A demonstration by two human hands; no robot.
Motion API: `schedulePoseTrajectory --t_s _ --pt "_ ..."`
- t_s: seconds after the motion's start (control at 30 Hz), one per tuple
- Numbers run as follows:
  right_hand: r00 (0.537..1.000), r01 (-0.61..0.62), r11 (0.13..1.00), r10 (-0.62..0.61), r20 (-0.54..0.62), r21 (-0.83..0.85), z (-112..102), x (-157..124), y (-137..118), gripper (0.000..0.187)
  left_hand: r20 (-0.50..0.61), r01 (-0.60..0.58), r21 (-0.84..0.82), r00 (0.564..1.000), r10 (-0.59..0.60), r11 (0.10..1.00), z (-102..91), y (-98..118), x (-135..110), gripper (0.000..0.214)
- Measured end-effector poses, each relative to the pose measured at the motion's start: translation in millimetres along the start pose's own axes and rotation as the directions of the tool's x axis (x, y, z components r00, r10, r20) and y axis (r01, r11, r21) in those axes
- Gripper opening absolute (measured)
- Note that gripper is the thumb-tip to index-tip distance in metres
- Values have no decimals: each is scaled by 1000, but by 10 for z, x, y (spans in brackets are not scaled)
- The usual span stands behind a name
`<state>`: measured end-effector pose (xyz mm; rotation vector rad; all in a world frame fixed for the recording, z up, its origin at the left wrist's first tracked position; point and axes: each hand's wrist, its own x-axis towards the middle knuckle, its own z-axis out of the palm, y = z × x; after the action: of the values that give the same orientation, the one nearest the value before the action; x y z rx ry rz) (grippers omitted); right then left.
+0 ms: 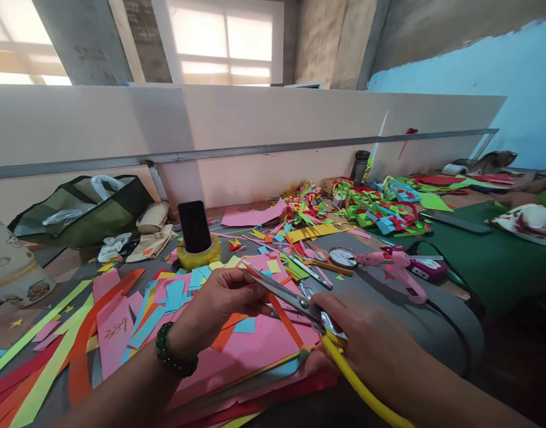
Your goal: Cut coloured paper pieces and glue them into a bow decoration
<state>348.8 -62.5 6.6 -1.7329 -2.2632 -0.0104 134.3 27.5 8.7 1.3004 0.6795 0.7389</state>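
Observation:
My right hand (344, 321) is closed around a pair of scissors (284, 293) with metal blades; a long yellow handle part (357, 383) curves toward me. The blades point up and left, their tips beside the fingers of my left hand (232, 291). Thumb and fingers of that hand are pinched together at the upper end of an orange paper strip (287, 324), which slants down behind the scissors; the exact grip is partly hidden. Beneath both hands lies a pink paper sheet (241, 371) on a stack of coloured sheets. Blue paper pieces (174, 294) lie left of my left hand.
A phone (195, 227) leans upright on a yellow tape roll (210, 252). To the right lie a pink glue gun (404, 273) with its cord and a round dial (343, 257). Cut paper heaps (379, 205) cover the back; a green bag (85, 208) stands at left.

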Motion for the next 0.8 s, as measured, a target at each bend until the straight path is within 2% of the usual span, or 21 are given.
schedulePoseTrajectory --t_s 0.13,0.3,0.4,0.47,0.53,0.67,0.8 --pt "999 -24 999 24 -25 21 4 -16 -6 25 -5 30 -14 1000 -31 999 6 11 -8 11" --pt "994 -104 992 106 -24 75 -53 67 124 20 21 41 1 999 -41 999 -2 16 -3 17" --pt "968 -250 965 245 -57 -84 -94 132 339 31 28 33 -5 999 -33 999 -19 21 0 19" --pt "938 -345 913 341 -60 -218 -101 151 514 35 20 27 -16 999 -27 999 -31 30 3 20" --pt "917 -391 872 395 -50 -295 -77 150 696 36 6 21 -35 1000 -20 999 -39 42 7 20" --pt "907 -403 866 421 -5 -297 92 140 1047 37 -34 -11 -108 999 8 994 -31 48 18 17" --pt "927 -350 900 373 44 -260 281 158 1297 44 -72 -22 -174 997 10 984 -22 15 40 20"
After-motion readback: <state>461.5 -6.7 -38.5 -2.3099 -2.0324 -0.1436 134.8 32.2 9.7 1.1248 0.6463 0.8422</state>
